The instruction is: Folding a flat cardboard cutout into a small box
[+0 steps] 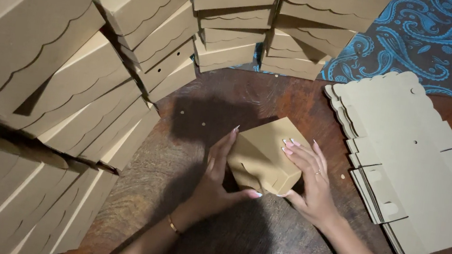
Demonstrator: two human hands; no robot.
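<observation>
1. While it sat on the wooden table (276,99), the small kraft box (265,152) lay between both hands.
2. Left hand (216,175) cupped its near-left side, thumb under the front edge.
3. Right hand (312,179) pressed its right face, fingers spread.
4. Flat blanks (412,169) lay right; folded boxes (71,66) stood left.

Box-folding workplace (stacked cardboard boxes (136,10) everywhere).

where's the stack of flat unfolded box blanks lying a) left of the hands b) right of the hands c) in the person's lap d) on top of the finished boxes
b: the stack of flat cardboard blanks lies on the wooden table, right of the right hand holding the small box.
</observation>
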